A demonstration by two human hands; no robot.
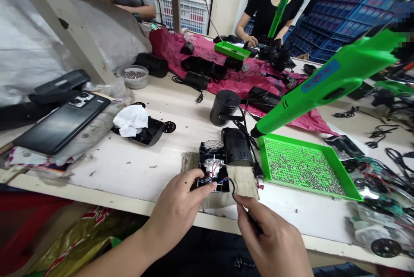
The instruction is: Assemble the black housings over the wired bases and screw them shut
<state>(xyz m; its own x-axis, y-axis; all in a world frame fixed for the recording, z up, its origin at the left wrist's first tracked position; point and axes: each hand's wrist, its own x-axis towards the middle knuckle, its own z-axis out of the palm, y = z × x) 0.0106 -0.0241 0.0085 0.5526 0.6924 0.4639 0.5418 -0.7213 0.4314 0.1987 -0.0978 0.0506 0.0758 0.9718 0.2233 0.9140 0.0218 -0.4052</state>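
Pale worktop (106, 178) spreads before you in the head view. Your left hand (181, 203) grips the opened black housing (221, 168) just ahead; beside it, your right hand (270, 229) pinches a black cable (233, 190) leading there. Beyond your right-hand grip lies a green tray (263, 156).

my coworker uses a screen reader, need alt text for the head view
The left hand touches an open black housing with coloured wires inside; the right hand has its grip on a black cable. At right, a green tool slants by a green tray of small metal pieces; a phone lies at left.
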